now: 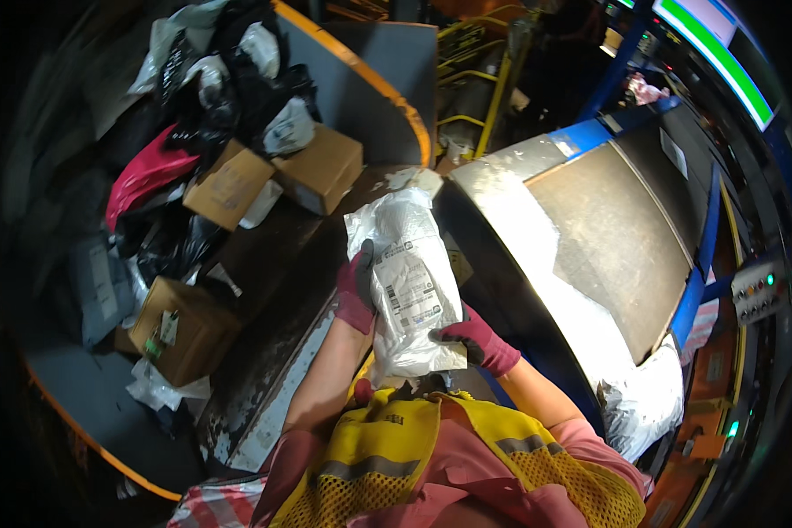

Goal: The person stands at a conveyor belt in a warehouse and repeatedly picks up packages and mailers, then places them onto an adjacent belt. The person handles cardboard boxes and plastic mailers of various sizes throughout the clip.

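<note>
A white plastic mailer parcel [409, 280] is held up in front of my chest, its printed label facing up at me. My left hand [360, 287], in a maroon and grey work glove, grips the parcel along its left side. Lower down, my right hand [478, 340] wears a matching glove and holds the right edge, with the thumb over the front near the label. The fingers behind the parcel are hidden. Under and left of it lies a dark, worn metal surface [264, 297] with peeling paint.
Left, a grey bin with an orange rim [396, 99] surrounds cardboard boxes [231, 185], a pink bag [146, 173] and several black and white bags. To the right stand a belt conveyor [614, 224], a button panel [759, 288] and a white sack [643, 399]. A lit screen [719, 53] hangs top right.
</note>
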Demonstrator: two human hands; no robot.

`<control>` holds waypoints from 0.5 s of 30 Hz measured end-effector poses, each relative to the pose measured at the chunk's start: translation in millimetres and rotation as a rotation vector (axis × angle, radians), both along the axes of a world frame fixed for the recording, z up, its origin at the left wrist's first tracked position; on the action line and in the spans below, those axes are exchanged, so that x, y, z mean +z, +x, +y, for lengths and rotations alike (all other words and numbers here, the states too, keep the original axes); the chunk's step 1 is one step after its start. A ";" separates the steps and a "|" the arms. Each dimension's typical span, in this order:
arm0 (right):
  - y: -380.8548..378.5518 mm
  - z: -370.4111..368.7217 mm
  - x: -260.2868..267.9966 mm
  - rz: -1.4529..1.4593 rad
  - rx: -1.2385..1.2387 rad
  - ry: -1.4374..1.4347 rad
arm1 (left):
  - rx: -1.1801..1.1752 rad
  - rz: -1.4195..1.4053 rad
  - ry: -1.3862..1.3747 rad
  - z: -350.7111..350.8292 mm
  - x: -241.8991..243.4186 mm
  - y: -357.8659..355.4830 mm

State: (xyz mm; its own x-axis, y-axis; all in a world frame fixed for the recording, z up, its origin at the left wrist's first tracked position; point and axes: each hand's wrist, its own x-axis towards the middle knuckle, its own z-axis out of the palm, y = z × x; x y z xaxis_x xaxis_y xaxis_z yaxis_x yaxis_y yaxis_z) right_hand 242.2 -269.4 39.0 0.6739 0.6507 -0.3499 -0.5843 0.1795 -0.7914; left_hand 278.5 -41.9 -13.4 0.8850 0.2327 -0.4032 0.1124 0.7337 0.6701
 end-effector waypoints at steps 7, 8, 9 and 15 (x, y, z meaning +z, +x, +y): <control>37.5 -52.5 -1.0 -0.003 -0.250 0.110 | -0.130 -0.312 0.122 -45.6 23.5 20.4; 45.6 -67.2 -7.9 -0.002 -0.281 0.242 | -0.168 -0.277 0.475 -45.9 24.7 20.2; 57.2 -81.9 -17.9 -0.054 -0.333 0.195 | -0.145 -0.215 0.041 -43.8 24.1 12.9; 164.2 -236.6 -92.0 -0.164 -0.833 -0.064 | 0.139 -0.018 1.534 29.3 32.3 -92.7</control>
State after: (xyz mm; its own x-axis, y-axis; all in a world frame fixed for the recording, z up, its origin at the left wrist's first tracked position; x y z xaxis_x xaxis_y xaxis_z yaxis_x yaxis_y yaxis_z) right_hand 406.4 -506.0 -53.0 0.9694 -0.0976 -0.2254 -0.1586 0.4521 -0.8778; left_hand 185.8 -12.6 18.9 0.8239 0.4787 0.3034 0.0876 -0.6364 0.7664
